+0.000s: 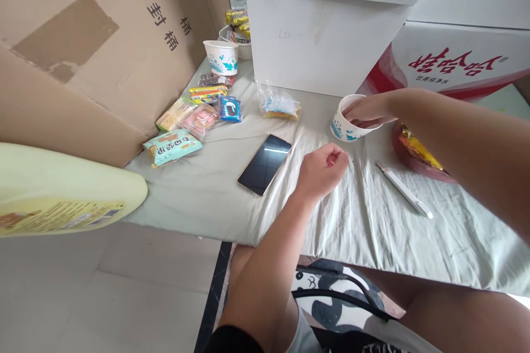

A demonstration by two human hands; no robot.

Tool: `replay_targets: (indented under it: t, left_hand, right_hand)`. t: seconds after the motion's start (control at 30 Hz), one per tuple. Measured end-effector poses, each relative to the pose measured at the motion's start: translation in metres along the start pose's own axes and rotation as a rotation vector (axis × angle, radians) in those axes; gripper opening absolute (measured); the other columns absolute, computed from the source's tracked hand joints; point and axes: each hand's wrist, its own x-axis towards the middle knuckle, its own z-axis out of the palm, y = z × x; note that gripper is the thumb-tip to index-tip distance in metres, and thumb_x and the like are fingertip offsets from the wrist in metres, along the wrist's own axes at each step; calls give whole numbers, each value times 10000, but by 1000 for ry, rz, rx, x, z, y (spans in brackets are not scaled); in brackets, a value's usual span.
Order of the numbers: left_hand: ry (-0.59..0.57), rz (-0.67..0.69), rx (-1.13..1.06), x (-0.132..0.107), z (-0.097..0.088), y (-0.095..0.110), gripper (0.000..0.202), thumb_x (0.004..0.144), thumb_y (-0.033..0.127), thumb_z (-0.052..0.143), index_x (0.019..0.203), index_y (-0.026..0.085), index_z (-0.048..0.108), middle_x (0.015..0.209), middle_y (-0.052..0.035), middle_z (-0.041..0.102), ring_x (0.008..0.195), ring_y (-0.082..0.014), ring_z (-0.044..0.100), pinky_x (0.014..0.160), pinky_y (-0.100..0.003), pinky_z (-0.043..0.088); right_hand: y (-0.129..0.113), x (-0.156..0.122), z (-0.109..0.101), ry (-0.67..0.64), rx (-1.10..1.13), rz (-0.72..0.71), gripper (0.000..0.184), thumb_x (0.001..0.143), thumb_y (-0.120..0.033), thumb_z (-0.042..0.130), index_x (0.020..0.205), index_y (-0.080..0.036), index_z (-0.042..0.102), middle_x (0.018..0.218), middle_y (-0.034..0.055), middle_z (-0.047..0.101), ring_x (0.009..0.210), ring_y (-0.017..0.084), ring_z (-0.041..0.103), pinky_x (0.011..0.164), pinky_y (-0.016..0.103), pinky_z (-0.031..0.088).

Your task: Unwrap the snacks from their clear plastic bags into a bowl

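Observation:
My left hand (324, 172) rests on the cloth as a loose fist, with nothing visible in it. It lies between a black-screened phone (265, 164) and a white paper cup (346, 129) with blue-green leaf prints. From the right, my right hand (368, 110) reaches over the cup's rim. Its fingers dip inside, and their tips and whatever they touch are hidden. A white utility knife (404, 190) lies on the cloth in front of the cup. Behind my right forearm, a reddish basket (403, 157) holds yellow packets, partly covered from view.
Several wrapped snacks (173, 147) lie at the left near another printed paper cup (222, 59). A clear plastic packet (280, 106) sits by the white boxes (318, 38) at the back. A large cardboard box (95, 94) and a yellow bag (62, 185) border the left side.

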Motion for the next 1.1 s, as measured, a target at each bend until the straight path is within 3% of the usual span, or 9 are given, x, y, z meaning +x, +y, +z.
replay_targets:
  t: [0.1,0.23,0.33,0.47,0.63,0.83,0.97,1.03,1.1]
  left_hand:
    - [11,-5,-4,-1,-2,1,172,875,255,636,709,222,605,663,27,602,636,-133,524,641,-304,390]
    - [55,30,-20,0,-1,1,192,874,246,636,689,221,590,642,28,591,629,-133,517,641,-308,389]
    - [147,59,-74,1,0,2,209,868,209,623,668,219,565,602,37,551,609,-127,484,632,-305,387]
    - [297,62,-186,3,-4,8,231,845,141,600,638,212,528,559,48,476,578,-115,424,607,-299,359]
    - [378,73,-290,1,-9,14,254,841,103,580,616,199,513,540,60,426,554,-94,373,583,-276,316]
    - [380,37,-355,0,-11,17,263,864,88,592,626,182,528,545,66,414,550,-78,380,594,-252,310]
    - [465,10,-284,3,-17,13,134,879,190,692,781,188,602,751,16,592,771,-124,586,761,-254,447]
    - [382,-34,-259,3,-16,8,259,811,268,815,982,203,632,1039,-46,692,1045,-195,661,918,-301,492]
    - [184,-106,-253,2,-11,2,519,731,307,896,1144,222,593,1283,-103,673,1228,-265,646,1020,-367,499]
  right_hand:
    - [-8,-15,-7,232,-23,-9,80,858,-90,658,795,-112,702,737,106,675,841,224,640,809,407,460]
    - [-30,-25,11,687,-171,-229,212,959,-268,555,1074,-167,703,895,114,687,941,277,624,875,453,458]
    - [-51,-13,40,505,-254,-403,407,895,-313,656,1291,-220,657,1128,136,719,940,296,636,835,443,505]
    - [-78,18,71,368,-268,-472,720,822,-320,755,1497,-270,508,1541,169,527,1269,397,573,1003,534,503]
    - [-93,38,89,332,-170,-414,790,836,-286,704,1563,-265,397,1509,187,555,1285,398,581,1010,578,511]
    - [-74,22,102,377,-85,-345,758,831,-209,627,1552,-251,396,1376,179,609,1188,368,646,930,500,536]
    - [-37,-18,115,554,163,-408,683,845,-267,606,1492,-235,391,1414,167,591,1314,359,590,987,473,539]
    - [-13,-42,126,664,270,-407,654,847,-330,616,1453,-245,387,1434,163,578,1345,362,560,1023,506,534]
    - [9,-66,142,731,339,-337,626,833,-362,631,1407,-244,414,1415,173,580,1312,367,565,1026,549,537]
